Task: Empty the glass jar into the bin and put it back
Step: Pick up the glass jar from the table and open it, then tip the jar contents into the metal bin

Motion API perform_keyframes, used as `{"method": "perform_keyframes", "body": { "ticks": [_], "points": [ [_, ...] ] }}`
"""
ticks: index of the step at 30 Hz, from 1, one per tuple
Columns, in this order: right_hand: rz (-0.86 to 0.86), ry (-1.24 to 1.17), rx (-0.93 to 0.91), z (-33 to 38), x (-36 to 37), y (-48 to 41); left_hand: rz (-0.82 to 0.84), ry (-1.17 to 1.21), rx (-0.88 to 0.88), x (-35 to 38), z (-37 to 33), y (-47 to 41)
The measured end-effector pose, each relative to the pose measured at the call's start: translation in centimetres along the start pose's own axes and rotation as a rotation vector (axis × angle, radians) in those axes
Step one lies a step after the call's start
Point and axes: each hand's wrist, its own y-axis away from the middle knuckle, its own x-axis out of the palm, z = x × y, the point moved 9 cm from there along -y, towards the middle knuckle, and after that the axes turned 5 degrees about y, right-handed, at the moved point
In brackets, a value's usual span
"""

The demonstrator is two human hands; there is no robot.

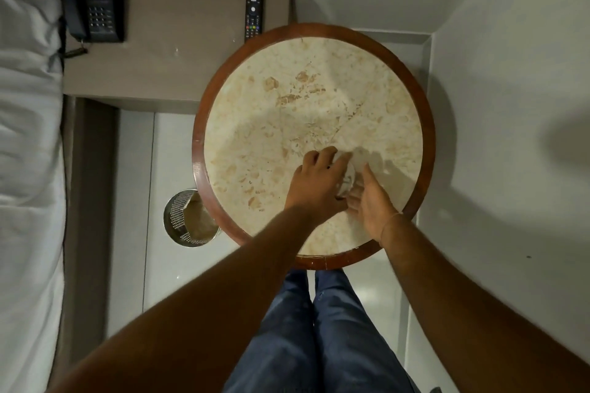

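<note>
Head view: both hands are seen at the near right part of a round cream marble table with a brown wooden rim point(204, 175).
Jar: a small clear glass jar point(348, 176), mostly hidden, is enclosed between the hands on the table.
Left hand point(314, 182): fingers are curled around the jar's left side.
Right hand point(372, 201): fingers are pressed against its right side.
Bin: a perforated round metal bin point(178, 217) is set on the floor left of the table.

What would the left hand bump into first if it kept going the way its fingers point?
The jar. The left hand points up and to the right across the table, and its fingers already seem to touch the jar, with the right hand on the other side.
</note>
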Motion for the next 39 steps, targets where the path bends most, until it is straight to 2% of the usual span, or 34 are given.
{"method": "perform_keyframes", "body": {
  "ticks": [4, 8, 12, 15, 17, 22, 24, 27, 32, 36, 39],
  "points": [
    [0.223, -0.21, 0.087, 0.5, 1.7, 1.9, -0.045, 0.006, 0.074, -2.0, -2.7, 2.3],
    [0.261, -0.283, 0.121, 1.1, 2.2, 2.7, -0.078, 0.027, 0.091, -3.1, -4.1, 3.3],
    [0.271, -0.27, 0.119, 1.3, 2.1, 2.1, -0.097, 0.16, 0.06, -4.1, -3.6, 3.9],
    [0.272, -0.21, 0.132, 1.3, 2.6, 2.0, -0.176, 0.275, -0.012, -5.0, -1.5, 5.4],
    [0.281, -0.209, 0.162, 1.2, 3.2, 1.9, -0.268, 0.417, -0.152, -5.6, 1.6, 7.4],
    [0.338, -0.039, 0.169, -1.0, 7.2, 0.8, -0.448, 0.579, -0.459, -2.8, 11.7, 17.6],
    [0.31, 0.095, 0.154, -1.5, 9.7, -0.9, -0.593, 0.667, -0.551, -1.9, 15.1, 21.7],
    [0.362, 0.198, 0.094, -3.0, 13.4, -1.9, -0.61, 0.649, -0.655, 1.3, 17.9, 26.1],
    [0.347, 0.382, -0.007, -8.0, 20.2, -1.9, -0.663, 0.721, -0.822, 7.1, 21.0, 32.1],
    [0.344, 0.632, -0.094, -12.8, 25.8, -1.5, -0.732, 0.82, -0.947, 11.2, 22.5, 36.1],
    [0.325, 0.746, -0.238, -14.6, 29.5, -2.9, -0.772, 0.888, -0.996, 13.6, 23.0, 37.8]
  ]
}}
